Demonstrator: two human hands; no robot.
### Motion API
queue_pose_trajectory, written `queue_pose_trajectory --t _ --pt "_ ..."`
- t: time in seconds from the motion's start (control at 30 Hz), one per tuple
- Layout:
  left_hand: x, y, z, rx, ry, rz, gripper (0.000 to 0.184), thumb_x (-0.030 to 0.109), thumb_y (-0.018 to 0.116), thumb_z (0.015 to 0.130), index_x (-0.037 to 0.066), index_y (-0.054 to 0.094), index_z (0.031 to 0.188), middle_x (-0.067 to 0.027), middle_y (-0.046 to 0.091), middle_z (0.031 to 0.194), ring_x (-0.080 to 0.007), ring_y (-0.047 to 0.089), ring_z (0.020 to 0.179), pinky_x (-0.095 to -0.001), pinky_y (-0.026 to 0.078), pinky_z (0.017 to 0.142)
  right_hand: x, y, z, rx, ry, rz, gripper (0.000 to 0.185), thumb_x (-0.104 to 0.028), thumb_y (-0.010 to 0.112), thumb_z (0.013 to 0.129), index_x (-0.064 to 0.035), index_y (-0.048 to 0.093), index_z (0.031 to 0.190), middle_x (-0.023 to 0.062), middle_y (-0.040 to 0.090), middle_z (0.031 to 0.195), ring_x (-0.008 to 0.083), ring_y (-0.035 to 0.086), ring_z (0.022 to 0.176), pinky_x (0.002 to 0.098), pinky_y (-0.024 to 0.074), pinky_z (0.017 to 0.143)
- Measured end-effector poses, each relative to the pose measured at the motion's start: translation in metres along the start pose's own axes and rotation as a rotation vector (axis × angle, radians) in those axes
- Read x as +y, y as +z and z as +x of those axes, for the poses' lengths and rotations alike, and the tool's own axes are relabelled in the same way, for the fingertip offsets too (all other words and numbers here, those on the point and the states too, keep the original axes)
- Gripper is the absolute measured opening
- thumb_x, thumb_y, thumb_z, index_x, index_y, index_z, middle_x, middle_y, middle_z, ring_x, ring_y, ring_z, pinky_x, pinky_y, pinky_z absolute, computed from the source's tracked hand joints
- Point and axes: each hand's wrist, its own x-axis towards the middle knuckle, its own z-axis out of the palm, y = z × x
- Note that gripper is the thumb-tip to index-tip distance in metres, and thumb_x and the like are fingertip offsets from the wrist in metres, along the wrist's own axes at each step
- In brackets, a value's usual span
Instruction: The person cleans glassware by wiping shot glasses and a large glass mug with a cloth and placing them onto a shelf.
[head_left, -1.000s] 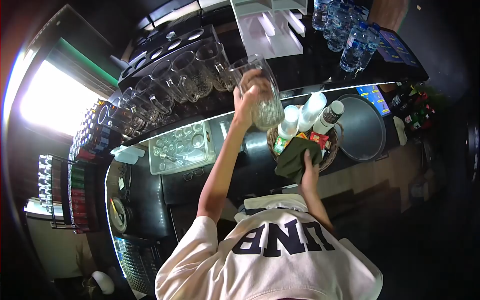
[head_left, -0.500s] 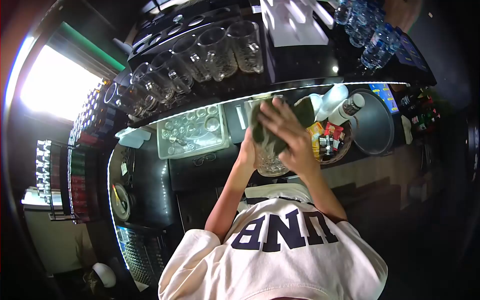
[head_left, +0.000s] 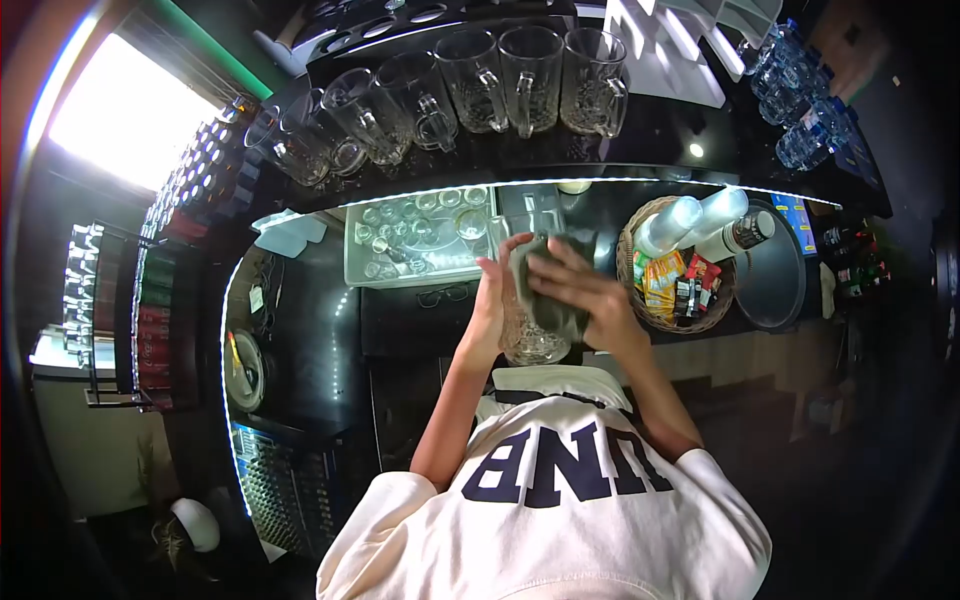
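Observation:
My left hand [head_left: 489, 308] is closed round the left side of a clear glass mug [head_left: 532, 343] with a patterned lower part. The mug is in front of my chest, its base towards me. A dark green cloth [head_left: 548, 302] lies against the glass, partly covering it. My right hand [head_left: 592, 300] grips the cloth and presses it to the mug's right side. The mug's rim is hard to make out against the counter behind it.
Several clear glass mugs [head_left: 470, 85] stand in a row on the raised black shelf. Below it are a plastic tub [head_left: 352, 262] of small glasses, eyeglasses [head_left: 442, 296], a wicker basket [head_left: 630, 262] with sachets and cups, and a round tray [head_left: 775, 290]. Water bottles [head_left: 812, 135] stand at upper right.
My view has shifted, so the shelf mugs and basket appear further right. My right hand and the cloth have moved down along the mug, and more of my left hand shows.

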Motion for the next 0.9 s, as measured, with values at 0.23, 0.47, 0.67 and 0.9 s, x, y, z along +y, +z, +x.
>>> queue_pose_trajectory --t 0.23,0.47,0.67,0.9 --pt "-0.014 -0.042 -0.011 0.059 -0.02 0.063 0.087 0.074 0.032 0.089 0.009 0.028 0.148 -0.0175 0.051 0.134 -0.0257 0.059 0.115 -0.0378 0.056 0.091 -0.013 0.027 0.049 0.016 0.041 -0.074 0.049 0.01 0.05 0.067 -0.0006 0.064 0.112 0.0083 0.055 0.138 0.0311 0.034 0.141 0.0466 0.0232 0.12" --pt "-0.002 -0.075 -0.01 0.13 -0.208 -0.142 0.098 0.088 0.02 0.079 0.014 0.034 0.142 -0.0216 0.051 0.129 -0.0322 0.059 0.109 -0.0438 0.05 0.095 -0.031 0.048 0.014 -0.208 -0.032 0.037 0.042 0.001 0.062 0.071 -0.0046 0.067 0.113 0.0062 0.06 0.132 0.0287 0.047 0.133 0.0424 0.0358 0.114" --pt "-0.005 -0.077 -0.01 0.089 -0.216 -0.02 0.094 0.083 0.023 0.083 0.01 0.037 0.139 -0.0165 0.052 0.126 -0.0237 0.059 0.108 -0.0396 0.053 0.091 -0.005 0.048 0.027 -0.004 0.038 0.06 0.038 -0.009 0.062 0.08 -0.0025 0.066 0.117 0.0105 0.06 0.131 0.0302 0.042 0.137 0.0422 0.0347 0.114" --pt "0.004 -0.075 -0.016 0.14 -0.138 0.036 0.093 0.078 0.02 0.088 0.008 0.029 0.148 -0.0209 0.054 0.131 -0.0263 0.062 0.112 -0.0377 0.057 0.084 -0.01 0.076 0.058 0.036 0.102 -0.181 0.056 0.003 0.05 0.07 -0.0056 0.062 0.125 0.0064 0.055 0.139 0.0289 0.035 0.141 0.0453 0.0261 0.119"
